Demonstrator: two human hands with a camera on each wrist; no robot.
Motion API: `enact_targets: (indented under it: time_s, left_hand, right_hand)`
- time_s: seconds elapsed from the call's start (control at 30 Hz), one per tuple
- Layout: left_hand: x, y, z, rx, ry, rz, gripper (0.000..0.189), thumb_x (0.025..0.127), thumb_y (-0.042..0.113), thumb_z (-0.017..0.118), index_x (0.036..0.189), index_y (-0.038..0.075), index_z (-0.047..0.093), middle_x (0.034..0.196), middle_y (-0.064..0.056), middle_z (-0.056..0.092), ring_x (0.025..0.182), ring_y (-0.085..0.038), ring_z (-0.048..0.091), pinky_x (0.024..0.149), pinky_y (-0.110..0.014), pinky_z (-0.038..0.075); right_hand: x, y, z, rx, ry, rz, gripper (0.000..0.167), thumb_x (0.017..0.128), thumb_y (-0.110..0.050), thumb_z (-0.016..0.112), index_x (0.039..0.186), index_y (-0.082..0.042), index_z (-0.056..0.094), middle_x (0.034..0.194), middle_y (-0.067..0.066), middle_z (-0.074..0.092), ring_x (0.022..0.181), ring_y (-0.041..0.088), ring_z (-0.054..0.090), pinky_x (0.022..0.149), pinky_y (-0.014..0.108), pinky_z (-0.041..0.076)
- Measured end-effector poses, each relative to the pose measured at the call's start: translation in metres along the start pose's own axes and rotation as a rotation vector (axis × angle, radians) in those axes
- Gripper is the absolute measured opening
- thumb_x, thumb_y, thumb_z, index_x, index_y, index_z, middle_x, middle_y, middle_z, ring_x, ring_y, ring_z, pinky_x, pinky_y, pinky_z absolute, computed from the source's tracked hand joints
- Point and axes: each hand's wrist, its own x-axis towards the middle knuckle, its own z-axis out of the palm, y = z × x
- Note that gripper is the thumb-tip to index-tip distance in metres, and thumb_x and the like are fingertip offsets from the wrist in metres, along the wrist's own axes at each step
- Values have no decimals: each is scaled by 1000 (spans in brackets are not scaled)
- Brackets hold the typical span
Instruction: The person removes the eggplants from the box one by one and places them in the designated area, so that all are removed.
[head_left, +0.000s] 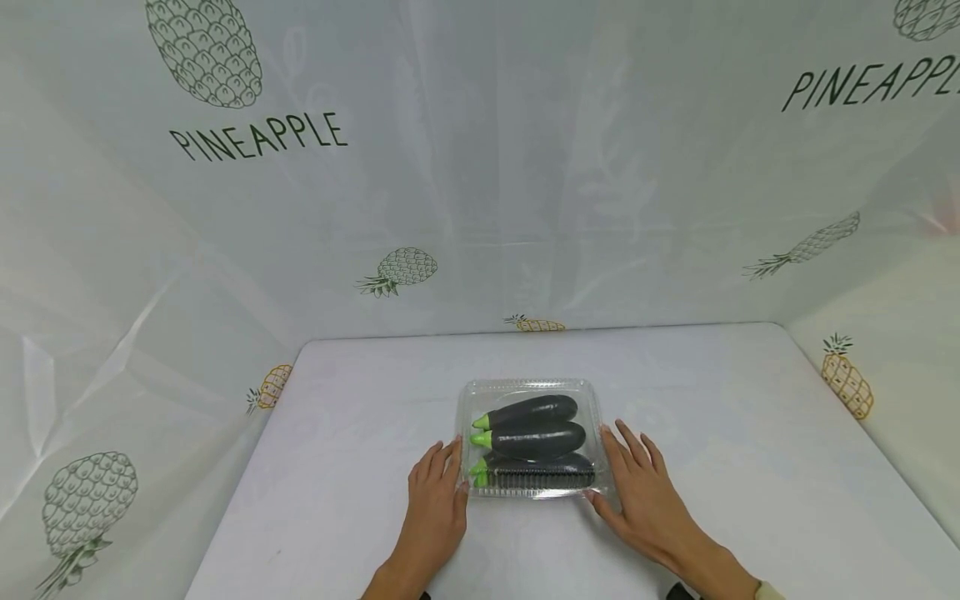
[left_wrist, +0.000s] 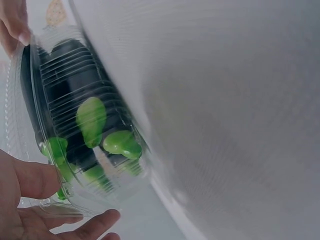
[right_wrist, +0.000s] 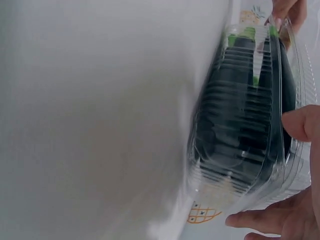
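Note:
A clear plastic clamshell box (head_left: 527,387) lies on the white table, its ridged side towards me and its lid down. Inside are several dark eggplants (head_left: 534,440) with bright green caps, lying sideways with the caps at the left. At the box's left edge my left hand (head_left: 435,508) touches the rim, its fingers extended and its thumb by the front corner. My right hand (head_left: 645,504) rests against the right edge, fingers spread and fairly straight, thumb at the front corner. Both wrist views show the thumbs (left_wrist: 37,179) (right_wrist: 299,122) at the lid's rim.
The white table (head_left: 360,417) stretches out around the box on all sides. Behind it and at both sides hangs a pale sheet (head_left: 480,167) printed with pineapples and lettering.

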Motion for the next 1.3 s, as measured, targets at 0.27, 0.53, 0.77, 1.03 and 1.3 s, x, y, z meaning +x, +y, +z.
enact_targets:
  time_s: [0.27,0.53,0.77,1.03,1.3]
  left_hand:
    - [1,1,0,6,6,-1,55,100,4,65,149,-13,47,152,-26,49,145,-46,38,116,-68,33]
    - [0,2,0,-11,31,14,52,100,2,64,147,-15,49,151,-27,49,143,-48,39,114,-68,34]
    - [-1,3,1,-6,32,15,53,99,-1,65,148,-15,48,150,-29,49,142,-49,40,113,-69,34]
    - [1,3,0,-11,34,0,55,99,0,65,148,-14,48,150,-29,49,142,-49,40,114,-68,34]
    - [0,4,-4,-55,40,-28,67,95,1,72,156,-7,43,142,-25,55,135,-43,48,111,-67,37]
  right_hand:
    - [-1,1,2,12,7,-13,79,85,-29,71,146,14,44,139,31,62,138,50,45,129,23,-10]
    - [1,-1,3,16,27,-27,71,83,-17,70,141,16,46,136,33,62,136,53,47,133,30,0]
    - [5,5,6,42,94,-27,58,78,-3,68,131,14,53,110,28,74,133,49,51,132,31,21]
    - [4,1,4,50,93,24,65,76,0,73,136,12,51,116,27,73,132,49,52,129,30,26]
    - [8,-1,-8,16,54,80,63,80,-9,78,135,6,54,119,25,73,134,49,50,105,64,44]
